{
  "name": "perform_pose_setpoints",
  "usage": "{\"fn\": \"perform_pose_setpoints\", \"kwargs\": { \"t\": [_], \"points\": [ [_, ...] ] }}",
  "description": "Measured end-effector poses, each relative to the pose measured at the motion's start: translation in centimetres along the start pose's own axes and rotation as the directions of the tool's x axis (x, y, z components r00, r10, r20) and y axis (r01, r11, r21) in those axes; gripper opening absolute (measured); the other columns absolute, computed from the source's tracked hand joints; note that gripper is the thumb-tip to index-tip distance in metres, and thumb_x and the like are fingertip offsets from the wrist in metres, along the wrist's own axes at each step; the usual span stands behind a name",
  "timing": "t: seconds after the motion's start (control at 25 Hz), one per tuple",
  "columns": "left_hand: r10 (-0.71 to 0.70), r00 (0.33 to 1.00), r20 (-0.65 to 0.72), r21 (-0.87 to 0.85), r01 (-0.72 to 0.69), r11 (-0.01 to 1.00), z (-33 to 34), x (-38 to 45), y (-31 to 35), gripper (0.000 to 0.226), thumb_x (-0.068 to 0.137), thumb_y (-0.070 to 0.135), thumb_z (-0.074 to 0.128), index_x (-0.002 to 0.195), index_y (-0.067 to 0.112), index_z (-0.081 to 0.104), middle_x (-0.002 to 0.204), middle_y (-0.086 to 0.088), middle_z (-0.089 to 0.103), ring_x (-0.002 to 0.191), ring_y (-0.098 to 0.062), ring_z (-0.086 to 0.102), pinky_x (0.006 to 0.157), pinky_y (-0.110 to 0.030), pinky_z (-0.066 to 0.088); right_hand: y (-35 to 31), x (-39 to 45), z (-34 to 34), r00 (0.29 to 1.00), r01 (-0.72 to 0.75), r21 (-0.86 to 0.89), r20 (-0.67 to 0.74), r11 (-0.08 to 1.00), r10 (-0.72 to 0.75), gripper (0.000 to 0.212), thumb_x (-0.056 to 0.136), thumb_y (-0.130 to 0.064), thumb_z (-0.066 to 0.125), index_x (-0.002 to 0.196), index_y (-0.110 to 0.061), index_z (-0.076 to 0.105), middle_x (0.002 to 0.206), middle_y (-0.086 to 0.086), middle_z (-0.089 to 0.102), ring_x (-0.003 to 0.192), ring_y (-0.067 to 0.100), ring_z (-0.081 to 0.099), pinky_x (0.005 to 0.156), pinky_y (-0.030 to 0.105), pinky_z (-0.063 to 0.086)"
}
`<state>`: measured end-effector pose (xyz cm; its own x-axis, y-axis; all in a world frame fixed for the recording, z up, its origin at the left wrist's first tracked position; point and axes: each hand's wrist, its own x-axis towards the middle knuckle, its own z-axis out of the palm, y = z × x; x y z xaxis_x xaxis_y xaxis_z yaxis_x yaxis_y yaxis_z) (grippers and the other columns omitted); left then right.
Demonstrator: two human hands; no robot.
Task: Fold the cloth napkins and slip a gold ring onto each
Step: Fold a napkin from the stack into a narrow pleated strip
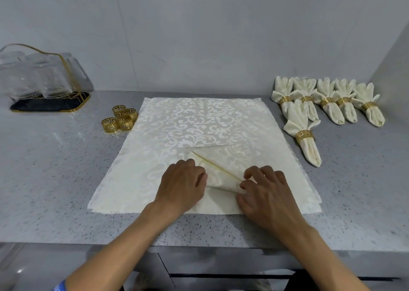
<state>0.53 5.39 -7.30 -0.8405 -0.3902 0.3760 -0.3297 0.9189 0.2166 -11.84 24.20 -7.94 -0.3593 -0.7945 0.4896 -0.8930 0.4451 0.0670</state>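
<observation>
A cream damask napkin stack [199, 122] lies flat in the middle of the counter. On it sits a partly folded napkin [221, 169], a narrow wedge with a diagonal crease. My left hand [182, 185] presses its left end, fingers curled. My right hand [265, 191] pinches its right tip between thumb and fingers. Several loose gold rings [119, 119] cluster left of the stack. Several finished napkins with gold rings [327, 100] lie at the right, one more [304, 136] nearer to me.
A clear glass holder with gold trim on a dark tray [44, 85] stands at the far left. The grey speckled counter [55, 180] ends at a front edge below my forearms. Grey walls close the back and right.
</observation>
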Motion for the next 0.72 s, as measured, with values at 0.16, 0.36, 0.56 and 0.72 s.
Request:
{"fn": "perform_pose_setpoints", "kwargs": {
  "t": [0.16,0.36,0.56,0.72],
  "points": [
    [0.022,0.992,0.125,0.072,-0.031,0.997,-1.1,1.1,-0.1,0.028,0.096,0.033,0.047,0.086,0.019,0.069,0.079,0.004,0.052,0.08,-0.018,0.046,0.065,-0.03,0.027,-2.1,0.8,-0.8,1.0,0.008,-0.024,0.01,1.0,-0.008,0.021,0.078,-0.021,0.047,0.062,-0.014,0.059,0.074,0.0,0.051,0.074,0.024,0.047,0.068,0.038,0.03],
    [0.075,0.922,0.38,-0.117,-0.033,0.993,-2.4,2.8,-0.6,0.027,0.087,0.013,0.051,0.062,0.006,0.043,0.063,-0.014,0.048,0.058,-0.019,0.04,0.055,-0.033,0.029,-10.6,-0.9,-1.6,0.994,-0.1,0.216,0.072,0.971,0.086,0.019,0.078,-0.026,0.058,0.062,-0.017,0.059,0.069,-0.003,0.051,0.064,0.021,0.047,0.064,0.037,0.039],
    [-0.028,0.959,0.282,-0.126,0.066,0.99,-1.0,-0.7,1.6,0.038,0.098,0.052,0.04,0.083,0.019,0.053,0.089,0.002,0.05,0.081,-0.017,0.05,0.073,-0.035,0.039,-5.7,-0.5,-2.7,0.993,0.039,0.562,0.067,0.826,-0.093,0.013,0.085,-0.024,0.056,0.08,-0.02,0.067,0.081,-0.01,0.062,0.071,0.012,0.052,0.067,0.034,0.042],
    [-0.023,0.99,0.14,0.165,-0.001,0.986,0.8,-2.8,2.3,0.064,0.094,0.058,0.022,0.128,0.014,0.053,0.109,-0.004,0.053,0.092,-0.023,0.05,0.075,-0.035,0.043,2.3,-0.6,-3.0,0.909,0.144,0.385,0.313,0.912,-0.276,0.044,0.072,-0.031,0.053,0.114,-0.031,0.064,0.121,-0.014,0.06,0.102,0.011,0.057,0.081,0.031,0.046]
  ]
}}
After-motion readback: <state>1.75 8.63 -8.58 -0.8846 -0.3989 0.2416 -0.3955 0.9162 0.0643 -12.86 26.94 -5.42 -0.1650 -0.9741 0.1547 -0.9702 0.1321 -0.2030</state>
